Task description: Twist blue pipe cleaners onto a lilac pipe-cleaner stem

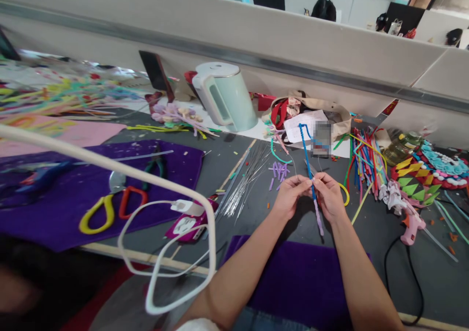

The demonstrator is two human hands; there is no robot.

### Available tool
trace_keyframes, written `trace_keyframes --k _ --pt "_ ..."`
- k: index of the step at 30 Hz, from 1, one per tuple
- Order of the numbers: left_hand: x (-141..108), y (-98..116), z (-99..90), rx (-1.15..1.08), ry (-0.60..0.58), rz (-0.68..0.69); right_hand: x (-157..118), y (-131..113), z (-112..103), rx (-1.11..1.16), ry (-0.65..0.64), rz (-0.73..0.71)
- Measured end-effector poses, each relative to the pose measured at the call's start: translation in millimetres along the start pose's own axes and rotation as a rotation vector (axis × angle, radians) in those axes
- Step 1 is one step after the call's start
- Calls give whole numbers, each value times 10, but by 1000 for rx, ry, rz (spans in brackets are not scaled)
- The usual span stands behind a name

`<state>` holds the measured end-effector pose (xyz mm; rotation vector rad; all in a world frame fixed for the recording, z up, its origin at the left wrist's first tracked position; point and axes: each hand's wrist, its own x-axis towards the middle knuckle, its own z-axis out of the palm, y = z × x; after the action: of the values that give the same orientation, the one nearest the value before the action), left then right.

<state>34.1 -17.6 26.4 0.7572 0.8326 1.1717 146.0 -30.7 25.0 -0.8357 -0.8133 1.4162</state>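
A thin blue stem, bent at its upper end and pale purple along its lower part, stands between my two hands. My left hand pinches it from the left, thumb and fingers pressed together near its middle. From the right, my right hand closes on the same spot, so the fingertips of both nearly touch. Short purple pieces lie on the grey table left of my hands, next to a bundle of silver wires. A yellow ring-shaped handle shows just beyond my right hand.
Coloured stems and a pink glue gun lie on the right. A kettle stands at the back. Purple cloth with scissors is on the left. A white cable crosses the left foreground.
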Motion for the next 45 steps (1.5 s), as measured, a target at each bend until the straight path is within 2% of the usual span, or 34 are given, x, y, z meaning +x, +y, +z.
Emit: trace_keyframes --k 5,10,14,17,23,26,31,34,40,43,45 --pt "-11 0 8 178 105 224 5 -29 1 -8 27 -39" --pt "-52 -25 7 533 114 456 31 9 -19 -64 89 -25" --pt "-64 -35 -3 627 130 562 46 36 -50 -105 87 24" --pt "-51 -39 -5 589 134 526 53 46 -68 -96 73 42" --pt "11 -37 -28 142 125 172 51 70 -64 -157 16 -52" --pt "41 -17 -66 -11 63 -2 31 42 -60 -339 -4 -159" --pt "70 5 -122 -146 -63 -218 -3 2 -67 -777 25 -445" --pt "78 -12 -127 -150 -55 -194 -5 32 -63 -837 64 -491" --pt "64 -26 -83 -10 138 52 21 83 -60 -612 176 -334" --pt "34 -13 -43 121 209 179 28 80 -64 -538 166 -296" --pt "13 -13 -22 208 208 264 30 79 -63 -488 143 -268"
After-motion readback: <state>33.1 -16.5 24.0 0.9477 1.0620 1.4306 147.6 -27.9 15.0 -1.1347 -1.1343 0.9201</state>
